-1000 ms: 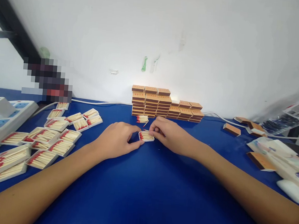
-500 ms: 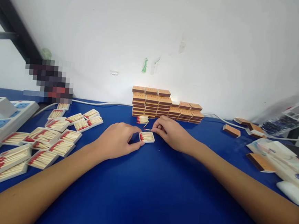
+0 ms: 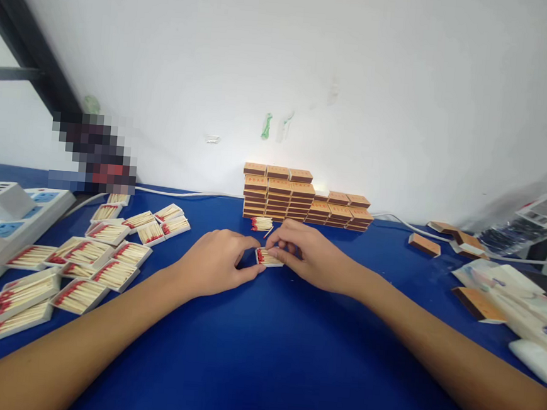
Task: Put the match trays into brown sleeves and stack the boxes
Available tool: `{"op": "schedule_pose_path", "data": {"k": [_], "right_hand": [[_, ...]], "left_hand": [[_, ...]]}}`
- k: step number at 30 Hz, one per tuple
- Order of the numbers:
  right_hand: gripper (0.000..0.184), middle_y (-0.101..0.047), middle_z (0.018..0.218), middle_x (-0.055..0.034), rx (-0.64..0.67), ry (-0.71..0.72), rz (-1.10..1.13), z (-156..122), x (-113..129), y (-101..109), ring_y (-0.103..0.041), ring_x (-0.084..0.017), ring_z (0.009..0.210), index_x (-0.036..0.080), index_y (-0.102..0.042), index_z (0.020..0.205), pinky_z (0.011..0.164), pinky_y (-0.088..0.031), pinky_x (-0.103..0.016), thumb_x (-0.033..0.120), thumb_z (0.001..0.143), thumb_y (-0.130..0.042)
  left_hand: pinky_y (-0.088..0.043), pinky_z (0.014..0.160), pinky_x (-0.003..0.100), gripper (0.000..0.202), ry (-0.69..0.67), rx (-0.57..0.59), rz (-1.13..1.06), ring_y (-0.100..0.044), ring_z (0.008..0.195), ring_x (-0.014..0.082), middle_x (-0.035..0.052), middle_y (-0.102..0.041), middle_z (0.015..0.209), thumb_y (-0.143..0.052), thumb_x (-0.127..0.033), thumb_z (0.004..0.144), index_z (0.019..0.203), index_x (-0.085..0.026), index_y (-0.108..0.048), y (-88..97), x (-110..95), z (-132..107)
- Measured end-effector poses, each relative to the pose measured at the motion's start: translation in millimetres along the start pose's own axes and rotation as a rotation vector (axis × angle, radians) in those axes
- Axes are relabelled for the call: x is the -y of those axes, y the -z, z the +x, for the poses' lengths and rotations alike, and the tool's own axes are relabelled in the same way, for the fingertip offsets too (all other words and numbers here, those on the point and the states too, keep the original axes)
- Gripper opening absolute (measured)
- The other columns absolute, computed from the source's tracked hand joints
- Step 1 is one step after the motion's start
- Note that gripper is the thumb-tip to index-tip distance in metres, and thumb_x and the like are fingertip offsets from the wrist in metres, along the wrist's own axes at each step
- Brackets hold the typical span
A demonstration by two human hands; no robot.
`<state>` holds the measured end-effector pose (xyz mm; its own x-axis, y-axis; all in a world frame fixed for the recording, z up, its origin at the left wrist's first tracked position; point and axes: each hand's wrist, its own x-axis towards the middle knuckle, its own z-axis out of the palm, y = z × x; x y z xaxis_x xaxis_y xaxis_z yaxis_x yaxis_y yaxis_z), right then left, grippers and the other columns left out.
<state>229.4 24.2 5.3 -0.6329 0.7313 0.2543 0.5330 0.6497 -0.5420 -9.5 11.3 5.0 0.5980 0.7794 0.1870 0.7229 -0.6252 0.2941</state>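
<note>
A small white matchbox tray (image 3: pixel 276 264) lies on the blue table, partly filled with red-headed matches. Thumb and forefinger of my left hand (image 3: pixel 219 261) close on its left end and hold it. My right hand (image 3: pixel 310 252) is over the tray, thumb and forefinger pinched together at the matches. The match in this pinch is mostly hidden by my fingers. Just behind the tray lies a small heap of loose matches (image 3: pixel 261 224), one stray match apart from it. Behind the heap stands a stack of closed matchboxes (image 3: pixel 279 188) against the wall.
Several open trays full of matches (image 3: pixel 105 231) spread over the left side, near a white power strip (image 3: pixel 48 212). At right are loose matchboxes (image 3: pixel 424 245), a tissue pack (image 3: pixel 522 297), a white rounded object (image 3: pixel 536 361) and a cable (image 3: pixel 404 225).
My right hand has moved left and slightly down, bringing the pinched match from beside the heap to the tray. My left hand stays at the tray's left end.
</note>
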Motion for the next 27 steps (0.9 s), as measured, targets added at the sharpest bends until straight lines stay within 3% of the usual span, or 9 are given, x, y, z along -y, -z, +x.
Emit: {"op": "schedule_pose_path", "data": {"k": [3, 5, 8, 11, 13, 14, 19, 22, 27], "right_hand": [[0.02, -0.063, 0.098, -0.0064, 0.015, 0.023, -0.008, 1.5, 2.4, 1.0, -0.06, -0.019, 0.083, 0.024, -0.076, 0.102, 0.074, -0.049, -0.033, 0.031, 0.105, -0.058], [0.019, -0.065, 0.092, -0.0058, -0.077, 0.02, -0.034, 4.4, -2.8, 10.5, -0.06, -0.018, 0.079, 0.023, -0.076, 0.096, 0.071, -0.049, -0.033, 0.032, 0.102, -0.061], [0.018, -0.068, 0.081, -0.0047, -0.381, -0.118, -0.136, 6.9, -26.6, 40.3, -0.059, -0.019, 0.071, 0.021, -0.075, 0.09, 0.066, -0.045, -0.033, 0.033, 0.097, -0.064], [0.016, -0.067, 0.073, -0.0056, -0.766, -0.441, -0.273, 4.0, -61.8, 73.5, -0.06, -0.021, 0.07, 0.018, -0.075, 0.085, 0.068, -0.044, -0.035, 0.03, 0.091, -0.066], [0.023, -0.068, 0.071, -0.0074, -0.732, -0.598, -0.258, 1.5, -81.1, 86.1, -0.061, -0.022, 0.067, 0.016, -0.075, 0.082, 0.065, -0.043, -0.036, 0.034, 0.091, -0.065], [0.025, -0.069, 0.071, -0.008, -0.703, -0.61, -0.254, 0.9, -87.4, 88.3, -0.061, -0.022, 0.066, 0.015, -0.076, 0.082, 0.065, -0.044, -0.036, 0.035, 0.091, -0.065], [0.023, -0.071, 0.083, -0.0043, -0.562, -0.472, -0.298, 4.7, -90.4, 78.0, -0.063, -0.02, 0.074, 0.02, -0.08, 0.104, 0.073, -0.047, -0.032, 0.033, 0.092, -0.064], [0.023, -0.072, 0.096, -0.0065, -0.538, -0.461, -0.366, 4.9, -88.8, 81.0, -0.064, -0.02, 0.083, 0.022, -0.08, 0.105, 0.083, -0.048, -0.033, 0.029, 0.093, -0.063], [0.013, -0.074, 0.088, -0.0082, -0.581, -0.669, -0.424, -13.7, -99.8, 109.5, -0.065, -0.025, 0.081, 0.02, -0.079, 0.091, 0.078, -0.046, -0.035, 0.025, 0.088, -0.067]], "left_hand": [[-0.034, 0.059, 0.029, 0.027, -0.011, 0.005, -0.019, -0.058, 0.057, 0.016, -0.0017, -0.066, 0.066, -0.063, -0.043, 0.098, 0.11, -0.023, -0.078, -0.3, -0.1, -0.5], [-0.035, 0.06, 0.029, 0.03, -0.013, -0.016, -0.033, -0.057, 0.057, 0.0156, -0.0023, -0.065, 0.065, -0.065, -0.044, 0.097, 0.115, -0.023, -0.077, -0.6, -0.9, -0.9], [-0.035, 0.059, 0.028, 0.036, 0.005, -0.035, -0.081, -0.057, 0.058, 0.0153, -0.003, -0.063, 0.063, -0.065, -0.048, 0.096, 0.119, -0.024, -0.078, -1.2, -3.3, -1.5], [-0.034, 0.058, 0.028, 0.035, 0.031, 0.009, -0.12, -0.057, 0.059, 0.0151, -0.0032, -0.062, 0.063, -0.066, -0.049, 0.095, 0.116, -0.024, -0.079, -2.6, -6.1, -2.1], [-0.035, 0.058, 0.028, 0.035, 0.042, 0.005, -0.139, -0.057, 0.058, 0.0149, -0.0037, -0.061, 0.062, -0.066, -0.048, 0.095, 0.118, -0.024, -0.078, -4.0, -7.2, -2.3], [-0.035, 0.058, 0.028, 0.036, 0.047, -0.004, -0.146, -0.057, 0.058, 0.0149, -0.0039, -0.06, 0.062, -0.066, -0.049, 0.095, 0.118, -0.024, -0.078, -4.7, -7.6, -2.3], [-0.034, 0.056, 0.028, 0.034, 0.066, 0.004, -0.168, -0.055, 0.056, 0.0142, -0.0045, -0.057, 0.061, -0.066, -0.048, 0.094, 0.114, -0.024, -0.079, -5.9, -8.6, -2.2], [-0.033, 0.055, 0.028, 0.034, 0.067, 0.001, -0.178, -0.054, 0.055, 0.0138, -0.0048, -0.056, 0.06, -0.066, -0.049, 0.094, 0.113, -0.024, -0.079, -6.5, -8.9, -2.8], [-0.034, 0.058, 0.028, 0.035, 0.07, 0.004, -0.181, -0.054, 0.054, 0.0137, -0.0048, -0.057, 0.06, -0.066, -0.051, 0.094, 0.111, -0.023, -0.078, -10.6, -8.3, -3.9]]}}
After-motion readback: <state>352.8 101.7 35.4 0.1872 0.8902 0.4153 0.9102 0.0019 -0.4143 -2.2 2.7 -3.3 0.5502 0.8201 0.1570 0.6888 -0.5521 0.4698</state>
